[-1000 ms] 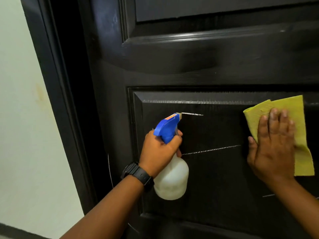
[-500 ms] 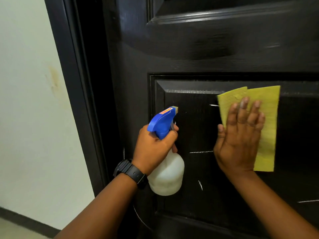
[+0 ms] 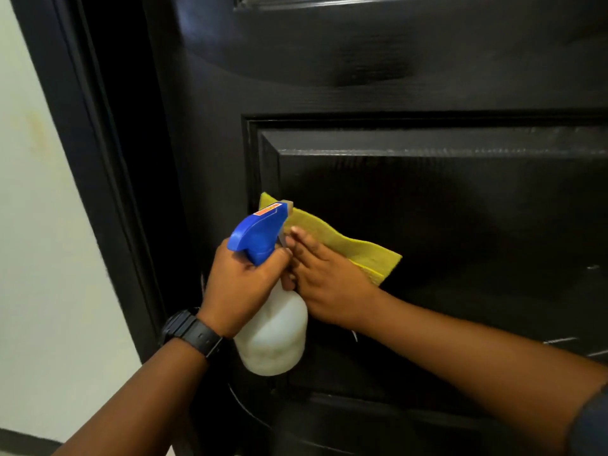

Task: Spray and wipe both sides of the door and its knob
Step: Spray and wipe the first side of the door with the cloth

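The left grip [image 3: 243,287] is curled round the neck of a white plastic spray bottle [image 3: 273,340]. Its fingers wrap just under the blue trigger head [image 3: 260,232], whose nozzle points up and to the right, toward the door. A black digital wristwatch [image 3: 194,334] sits on that wrist.

The right grip [image 3: 329,284] lies with straight fingers flat on a yellow woven cleaning cloth [image 3: 355,248] and presses it against the door. Its fingertips reach right beside the left grip and the bottle's trigger, too close to tell whether they touch.

The cloth spreads up-left behind the blue head and down-right past the hand. It lies on the left part of a raised rectangular panel [image 3: 460,209] of the black wood-grain door [image 3: 427,77]. Thin white streaks [image 3: 559,340] show low on the panel at the right.

Left of the door runs the black door frame [image 3: 82,126], then a pale painted wall [image 3: 33,258] with a faint yellowish stain.
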The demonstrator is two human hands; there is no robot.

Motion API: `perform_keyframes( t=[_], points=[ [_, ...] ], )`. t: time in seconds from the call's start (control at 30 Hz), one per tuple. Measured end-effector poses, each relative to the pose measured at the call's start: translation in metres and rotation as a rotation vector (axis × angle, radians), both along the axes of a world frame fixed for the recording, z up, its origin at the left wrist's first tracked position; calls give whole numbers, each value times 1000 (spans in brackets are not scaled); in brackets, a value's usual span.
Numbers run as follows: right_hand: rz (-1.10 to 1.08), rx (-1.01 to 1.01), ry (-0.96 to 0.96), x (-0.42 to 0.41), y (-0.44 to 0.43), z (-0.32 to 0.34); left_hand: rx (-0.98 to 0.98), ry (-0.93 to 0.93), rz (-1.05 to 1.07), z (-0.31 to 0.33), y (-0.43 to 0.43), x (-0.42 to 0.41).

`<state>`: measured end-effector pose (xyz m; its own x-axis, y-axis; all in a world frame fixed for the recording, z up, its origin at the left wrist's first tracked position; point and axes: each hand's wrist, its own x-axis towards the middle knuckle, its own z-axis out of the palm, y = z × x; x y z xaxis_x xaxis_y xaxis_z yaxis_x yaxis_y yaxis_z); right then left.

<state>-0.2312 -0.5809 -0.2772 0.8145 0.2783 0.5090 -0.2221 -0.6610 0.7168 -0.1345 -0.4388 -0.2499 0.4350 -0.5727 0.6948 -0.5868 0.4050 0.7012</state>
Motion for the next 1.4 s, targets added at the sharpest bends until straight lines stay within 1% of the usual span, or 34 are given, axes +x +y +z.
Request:
perform_keyframes(
  t=[0.07,0.1,0.23,0.37,0.53,0.67,0.8,0.9,1.0,1.07,1.13,1.17,1.23,1.3,1.33,1.4],
  points=[
    [-20,-10,111,-14,-5,1,-6,-18,26,0,-4,-11],
    [-25,-6,136,-20,-6,2,-15,-11,25,0,-5,-15],
    [5,32,94,-64,-18,5,11,8,-111,0,-13,-39],
    [-189,48,107,-133,-35,6,20,72,-242,-1,-24,-71],
    [-272,72,-34,-213,-63,-5,17,64,-350,0,-47,-115],
    [-342,29,-160,-271,-88,-18,34,19,-407,-3,-63,-150],
    [-364,-26,-235,-334,-117,-31,67,-29,-453,-15,-82,-180],
    [-413,-56,-284,-392,-141,-39,89,-25,-492,-26,-94,-202],
    [-504,10,-381,-451,-158,-46,119,-14,-514,-36,-104,-223],
    [-523,85,-416,-470,-162,-49,145,-6,-533,-42,-111,-237],
    [-546,167,-523,-472,-162,-55,164,-8,-550,-47,-116,-249],
    [-573,238,-638,-468,-161,-59,171,-8,-556,-49,-118,-256],
    [-593,404,-934,-451,-160,-65,178,7,-571,-50,-122,-265],
    [-539,508,-1180,-427,-159,-66,183,15,-587,-50,-124,-272],
    [-508,528,-1260,-418,-158,-65,181,14,-597,-50,-126,-275],
    [-487,541,-1311,-410,-157,-64,177,17,-612,-50,-128,-281]
  ],
)
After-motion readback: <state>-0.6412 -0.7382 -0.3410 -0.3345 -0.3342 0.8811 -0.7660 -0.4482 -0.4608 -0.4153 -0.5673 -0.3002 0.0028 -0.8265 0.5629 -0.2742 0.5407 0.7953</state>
